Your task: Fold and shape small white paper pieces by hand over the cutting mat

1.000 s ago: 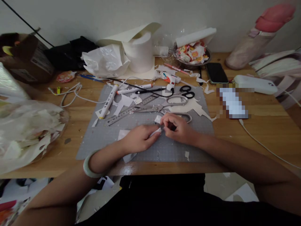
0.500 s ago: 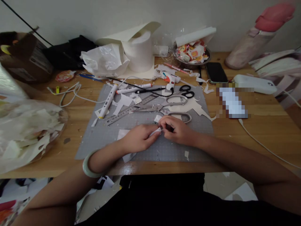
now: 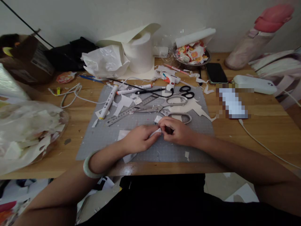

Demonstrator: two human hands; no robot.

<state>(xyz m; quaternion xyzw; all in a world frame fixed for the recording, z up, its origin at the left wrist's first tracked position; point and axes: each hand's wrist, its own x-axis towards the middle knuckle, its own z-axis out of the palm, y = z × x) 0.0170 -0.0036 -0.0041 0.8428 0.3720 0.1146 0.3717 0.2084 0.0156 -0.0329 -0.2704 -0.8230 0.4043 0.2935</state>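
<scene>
My left hand [image 3: 138,138] and my right hand [image 3: 177,130] meet over the grey cutting mat [image 3: 105,138], pinching a small white paper piece [image 3: 157,132] between their fingertips. The fingers of both hands are closed on it; most of the piece is hidden by them. A pale green bangle [image 3: 88,164] sits on my left wrist. Just beyond my right hand lie large silver scissors [image 3: 169,108] and a steel ruler [image 3: 127,113].
Paper scraps, white markers [image 3: 108,101], small black scissors [image 3: 187,91] and a glue gun [image 3: 169,79] clutter the mat's far side. A plastic bag of scraps [image 3: 25,131] sits left. A paper roll [image 3: 139,51], phone [image 3: 215,72], bowl of wrappers [image 3: 191,53] and cables lie behind and right.
Both hands stay in place on the paper piece; only my right fingers shift slightly as they work it.
</scene>
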